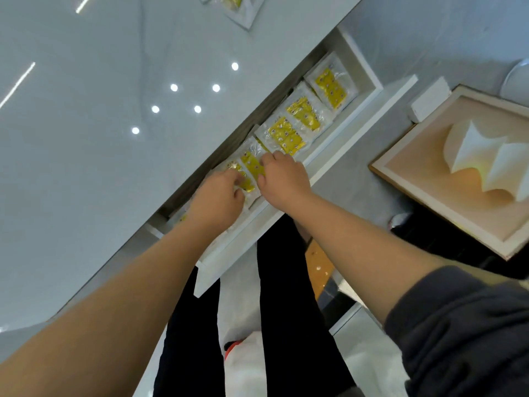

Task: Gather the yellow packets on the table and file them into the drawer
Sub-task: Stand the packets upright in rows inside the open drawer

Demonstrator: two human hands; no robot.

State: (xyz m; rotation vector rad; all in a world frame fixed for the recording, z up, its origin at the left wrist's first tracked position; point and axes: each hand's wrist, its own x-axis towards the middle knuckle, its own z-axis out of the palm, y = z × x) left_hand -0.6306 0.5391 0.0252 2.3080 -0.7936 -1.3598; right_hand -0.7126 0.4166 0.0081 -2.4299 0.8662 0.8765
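A: How do our hands sit?
B: Both reach into the open drawer (329,170). Our left hand (217,197) pinches one of the yellow packets (248,184), and our right hand (283,179) curls its fingers over the next one.
A: Around the drawer?
B: A framed paper relief (472,167) lies to its right. Spare packets (229,1) lie on the tabletop (114,138) beyond it.
A: The packets?
B: We see clear sachets with dotted yellow insides, overlapping in a row inside the drawer.

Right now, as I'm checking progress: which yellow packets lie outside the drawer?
The packets on the tabletop at the view's top edge; all others lie in the open drawer.
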